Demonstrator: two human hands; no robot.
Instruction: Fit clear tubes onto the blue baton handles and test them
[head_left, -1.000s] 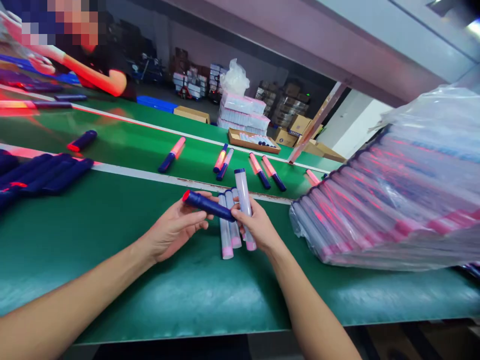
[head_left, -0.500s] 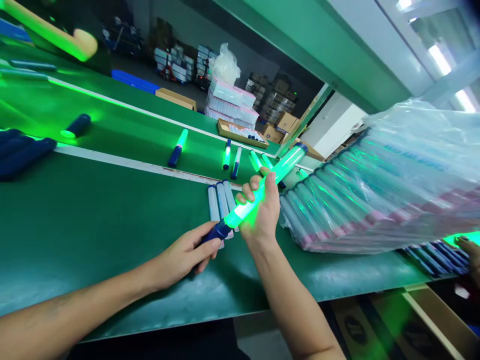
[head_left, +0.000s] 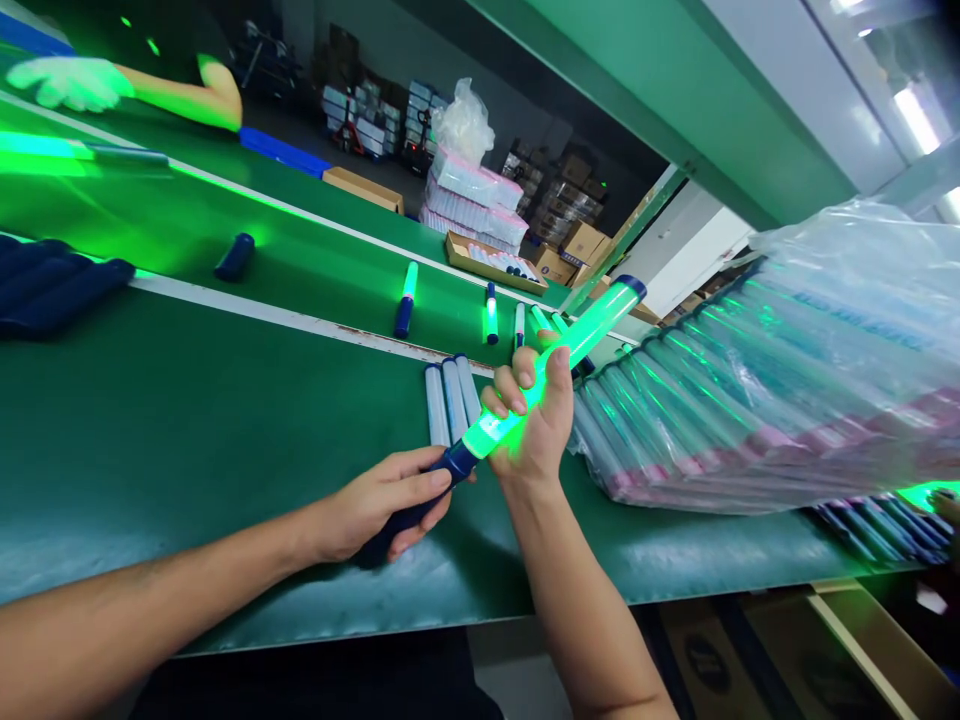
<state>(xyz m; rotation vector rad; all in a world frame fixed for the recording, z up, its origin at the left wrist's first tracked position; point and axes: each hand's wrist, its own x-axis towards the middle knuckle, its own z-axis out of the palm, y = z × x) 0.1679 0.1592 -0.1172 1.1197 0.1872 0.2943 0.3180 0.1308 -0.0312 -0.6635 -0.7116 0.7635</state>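
Observation:
A light stick (head_left: 600, 322) glows bright green and slants up to the right, with a dark blue cap at its top end. My right hand (head_left: 536, 410) is closed round the lit tube. Lower down, my left hand (head_left: 397, 500) grips its dark blue handle (head_left: 459, 462), much of which the fingers hide. Just behind the stick, several unlit white sticks (head_left: 452, 395) lie side by side on the green table (head_left: 262, 430). More sticks, such as a lit one (head_left: 407, 300) with a blue handle, lie spaced along the strip beyond the white rail.
A plastic-wrapped stack of tubes (head_left: 750, 400) stands close on the right. Dark blue handles (head_left: 67, 290) are piled at the left. Across the table is a co-worker's gloved hand (head_left: 71, 82). A cardboard tray (head_left: 495, 265) of sticks sits at the back.
Sticks beyond the rail have shifted rightward along the strip. A co-worker's gloved hand has come into view at the upper left. Both my hands keep their hold on the light stick.

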